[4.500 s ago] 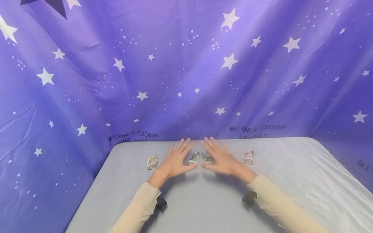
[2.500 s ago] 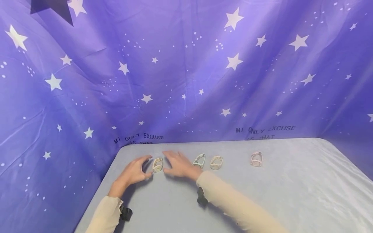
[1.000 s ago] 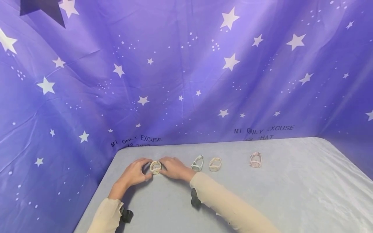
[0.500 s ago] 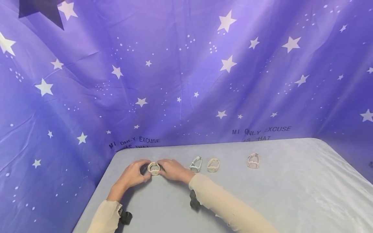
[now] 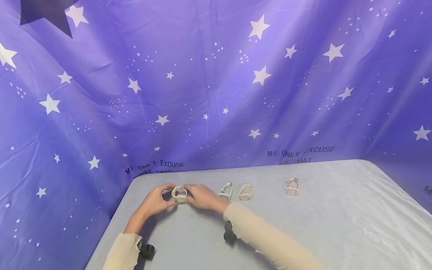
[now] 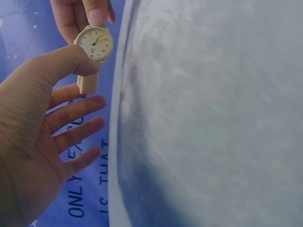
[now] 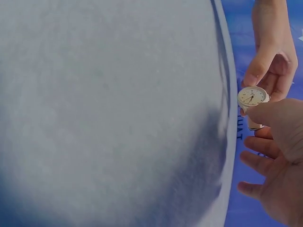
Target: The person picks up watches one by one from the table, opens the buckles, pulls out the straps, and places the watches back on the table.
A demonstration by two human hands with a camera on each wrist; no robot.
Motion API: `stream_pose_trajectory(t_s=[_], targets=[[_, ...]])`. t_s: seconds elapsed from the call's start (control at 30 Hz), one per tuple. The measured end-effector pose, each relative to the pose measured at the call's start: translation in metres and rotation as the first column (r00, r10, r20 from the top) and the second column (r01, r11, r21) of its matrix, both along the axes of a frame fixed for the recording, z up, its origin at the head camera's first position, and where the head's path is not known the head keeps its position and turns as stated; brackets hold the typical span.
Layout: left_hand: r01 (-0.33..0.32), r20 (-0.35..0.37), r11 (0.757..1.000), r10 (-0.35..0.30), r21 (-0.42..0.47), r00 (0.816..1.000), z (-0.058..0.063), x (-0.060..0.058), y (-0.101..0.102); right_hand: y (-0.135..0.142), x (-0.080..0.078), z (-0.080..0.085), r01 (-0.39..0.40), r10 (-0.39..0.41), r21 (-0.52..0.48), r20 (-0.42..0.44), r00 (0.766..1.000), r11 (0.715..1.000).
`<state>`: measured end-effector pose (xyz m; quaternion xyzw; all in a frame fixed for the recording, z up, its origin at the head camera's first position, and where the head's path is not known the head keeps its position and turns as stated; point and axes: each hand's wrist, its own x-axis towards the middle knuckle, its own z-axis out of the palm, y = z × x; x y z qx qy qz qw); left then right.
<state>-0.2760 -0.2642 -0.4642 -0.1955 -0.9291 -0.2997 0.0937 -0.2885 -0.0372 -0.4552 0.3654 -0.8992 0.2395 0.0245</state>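
A cream wristwatch point(image 5: 181, 199) with a round pale dial is held between both hands at the left of the table. My left hand point(image 5: 153, 202) pinches its left side, thumb in front and index finger behind, the other fingers spread in the left wrist view. From the right, my right hand point(image 5: 201, 197) pinches the opposite side the same way. Black numerals and hands show on the watch dial point(image 6: 94, 43) in the left wrist view. Its strap point(image 6: 88, 84) is closed into a loop, partly covered by the thumb.
Right of the hands lie a pale green watch point(image 5: 227, 192) and a beige watch point(image 5: 246, 192). Farther right is a pink watch point(image 5: 292, 186). The grey cloth-covered table point(image 5: 337, 217) meets a purple star-print curtain point(image 5: 216, 93) at its back edge.
Both hands, earlier spread over the middle watches, moved left to either side of the cream watch and took hold of it. It now stands slightly more tilted between them.
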Motion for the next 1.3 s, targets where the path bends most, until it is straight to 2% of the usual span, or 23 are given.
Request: stream_pose_trajectory(t_s=[0.17, 0.33, 0.57, 0.8, 0.97, 1.13, 1.3], targets=[[0.042, 0.005, 0.999, -0.042, 0.03, 0.999, 0.009, 0.0, 0.004, 0.009, 0.0, 0.007, -0.015, 0.016, -0.036, 0.032, 0.999, 0.999], [0.079, 0.05, 0.994, -0.083, 0.082, 0.995, 0.022, 0.002, 0.012, 0.022, 0.002, 0.018, 0.003, 0.004, -0.076, 0.093, 0.996, 0.997], [0.094, 0.096, 0.988, -0.107, 0.126, 0.99, 0.048, 0.003, 0.032, 0.045, 0.001, 0.038, 0.001, 0.016, -0.164, 0.107, 0.994, 0.986], [0.176, 0.069, 0.968, -0.191, 0.179, 0.979, 0.073, 0.001, 0.055, 0.076, 0.005, 0.064, 0.033, 0.016, -0.263, 0.181, 0.983, 0.964], [0.2, 0.05, 0.955, -0.216, 0.217, 0.975, 0.087, -0.002, 0.079, 0.102, 0.008, 0.082, 0.049, 0.016, -0.314, 0.2, 0.98, 0.948], [0.231, 0.026, 0.927, -0.249, 0.294, 0.968, 0.098, -0.003, 0.104, 0.128, 0.011, 0.097, 0.048, 0.021, -0.36, 0.187, 0.982, 0.932], [0.26, 0.017, 0.881, -0.29, 0.396, 0.957, 0.108, -0.005, 0.128, 0.151, 0.016, 0.113, 0.075, 0.049, -0.442, 0.261, 0.964, 0.894]])
